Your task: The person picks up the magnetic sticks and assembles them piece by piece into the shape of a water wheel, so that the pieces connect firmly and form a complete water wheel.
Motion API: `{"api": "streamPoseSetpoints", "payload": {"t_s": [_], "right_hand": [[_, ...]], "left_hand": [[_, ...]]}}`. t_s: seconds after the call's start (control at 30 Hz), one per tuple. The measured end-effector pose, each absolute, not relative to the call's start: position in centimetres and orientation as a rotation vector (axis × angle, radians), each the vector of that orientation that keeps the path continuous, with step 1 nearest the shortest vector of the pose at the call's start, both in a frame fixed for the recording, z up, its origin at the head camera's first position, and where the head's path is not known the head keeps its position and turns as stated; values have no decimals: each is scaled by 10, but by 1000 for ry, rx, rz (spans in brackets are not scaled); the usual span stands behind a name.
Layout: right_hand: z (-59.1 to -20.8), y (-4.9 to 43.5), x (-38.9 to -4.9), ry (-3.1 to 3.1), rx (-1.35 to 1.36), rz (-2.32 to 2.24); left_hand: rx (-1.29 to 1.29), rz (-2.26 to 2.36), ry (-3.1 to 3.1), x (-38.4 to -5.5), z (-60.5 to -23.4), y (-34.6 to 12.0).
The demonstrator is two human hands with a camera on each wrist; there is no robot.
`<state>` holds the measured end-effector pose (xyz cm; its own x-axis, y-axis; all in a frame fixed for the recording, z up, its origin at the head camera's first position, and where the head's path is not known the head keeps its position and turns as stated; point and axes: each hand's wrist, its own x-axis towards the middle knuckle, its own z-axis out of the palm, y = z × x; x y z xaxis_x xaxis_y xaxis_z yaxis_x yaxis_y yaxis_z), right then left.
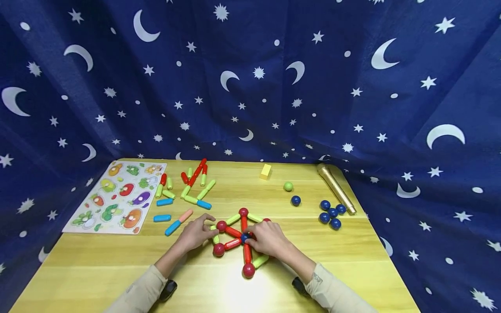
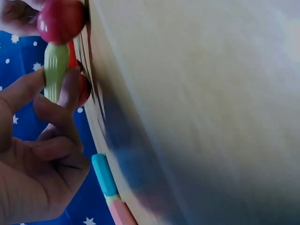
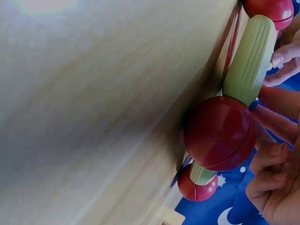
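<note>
On the table is a flat wheel-like frame of crimson balls, red rods and light green rods around a blue ball [image 1: 245, 238]. My left hand [image 1: 194, 233] is at its left side. Thumb and fingers pinch a green rod [image 2: 56, 70] that joins a crimson ball [image 2: 62, 21]. My right hand [image 1: 270, 239] lies over the frame's right side, thumb and forefinger gripping at the blue hub ball and hiding the parts beneath. At the front, a crimson ball [image 1: 248, 270] joins a red rod [image 1: 247, 253] and a green rod [image 1: 260, 261].
Loose green, red and blue rods, including a blue rod [image 1: 162, 218], lie at left beside a vegetable picture board [image 1: 105, 198]. Several blue balls [image 1: 335, 224] and a gold tube [image 1: 336, 189] are at right. A green ball [image 1: 288, 186] and yellow block [image 1: 265, 171] stand farther back.
</note>
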<state>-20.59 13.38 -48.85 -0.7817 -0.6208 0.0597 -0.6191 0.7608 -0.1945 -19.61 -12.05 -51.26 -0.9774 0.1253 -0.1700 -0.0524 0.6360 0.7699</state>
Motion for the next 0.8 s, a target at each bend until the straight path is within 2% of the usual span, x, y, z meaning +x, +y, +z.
{"api": "streamPoseSetpoints", "payload": {"t_s": [0.23,0.8], "right_hand": [[-489,135,-206,2932,-1042,-327],[-491,136,-205,2967,-1046,-349]], "left_hand": [[54,1253,2481,-203,-516,-111],[149,1249,2561,-224,-512,-107]]}}
